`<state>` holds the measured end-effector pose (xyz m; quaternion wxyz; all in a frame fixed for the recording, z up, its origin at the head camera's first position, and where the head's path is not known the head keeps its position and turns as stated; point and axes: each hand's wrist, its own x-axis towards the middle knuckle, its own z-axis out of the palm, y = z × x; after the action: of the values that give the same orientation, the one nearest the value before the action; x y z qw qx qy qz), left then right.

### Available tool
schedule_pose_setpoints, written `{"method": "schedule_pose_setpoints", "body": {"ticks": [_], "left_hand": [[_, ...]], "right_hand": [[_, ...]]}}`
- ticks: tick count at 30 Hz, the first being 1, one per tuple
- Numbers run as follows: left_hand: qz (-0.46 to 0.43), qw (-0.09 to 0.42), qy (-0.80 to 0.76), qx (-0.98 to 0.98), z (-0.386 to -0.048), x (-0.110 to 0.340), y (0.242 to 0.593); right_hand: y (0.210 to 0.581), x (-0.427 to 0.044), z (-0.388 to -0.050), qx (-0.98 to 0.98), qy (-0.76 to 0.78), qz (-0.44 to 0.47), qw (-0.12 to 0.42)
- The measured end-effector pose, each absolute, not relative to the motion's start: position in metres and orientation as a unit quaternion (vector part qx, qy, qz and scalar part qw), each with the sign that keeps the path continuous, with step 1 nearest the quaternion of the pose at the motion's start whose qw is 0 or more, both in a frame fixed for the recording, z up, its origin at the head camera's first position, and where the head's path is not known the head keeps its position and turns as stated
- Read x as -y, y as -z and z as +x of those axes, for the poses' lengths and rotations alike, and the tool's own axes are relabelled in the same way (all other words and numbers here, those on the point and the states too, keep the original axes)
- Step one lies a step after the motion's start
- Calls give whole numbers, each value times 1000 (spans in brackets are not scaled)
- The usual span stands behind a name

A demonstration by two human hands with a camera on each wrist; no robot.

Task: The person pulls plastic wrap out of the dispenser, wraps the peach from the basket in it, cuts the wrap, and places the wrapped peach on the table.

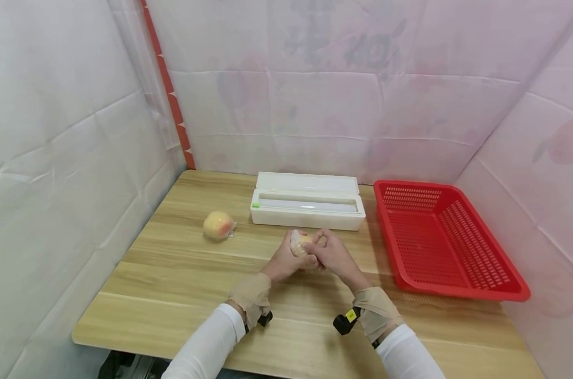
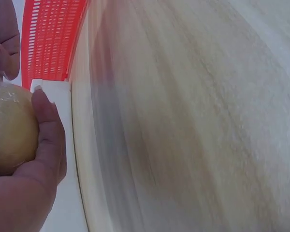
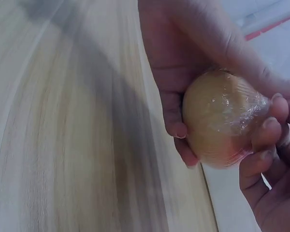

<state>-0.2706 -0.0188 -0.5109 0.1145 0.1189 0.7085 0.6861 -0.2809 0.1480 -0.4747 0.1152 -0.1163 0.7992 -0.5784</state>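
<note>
My left hand (image 1: 285,260) cradles a yellow-pink peach (image 3: 222,118) wrapped in clear cling film, its fingers curled round the fruit. Fingers and thumb of my right hand (image 1: 331,255) pinch the gathered end of the film (image 3: 261,108) at the peach's side. In the left wrist view the wrapped peach (image 2: 12,128) sits against the left fingers, partly cut off by the frame edge. A second wrapped peach (image 1: 218,226) rests on the table to the left, apart from both hands.
Just beyond the hands lies a long white cling film box (image 1: 308,217), lid raised, with a roll inside. A red perforated plastic basket (image 1: 395,247) stands at the right. The wooden table (image 1: 172,295) meets white sheeted walls at the back and sides.
</note>
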Motion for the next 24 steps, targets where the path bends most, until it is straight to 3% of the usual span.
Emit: {"method": "schedule_pose_setpoints", "body": {"ticks": [7,16,24], "left_hand": [[110,86,-659,-739,-270,20,511],[71,-22,-604,-793,-269,22,514],[83,5,-614,-785,-267,27,513]], "right_hand": [[473,-142,-283,-787,599,-94,118],[471,-140,-280,-723,662,-112,161],[474,-142,-278,-719,660,-124,181]]}}
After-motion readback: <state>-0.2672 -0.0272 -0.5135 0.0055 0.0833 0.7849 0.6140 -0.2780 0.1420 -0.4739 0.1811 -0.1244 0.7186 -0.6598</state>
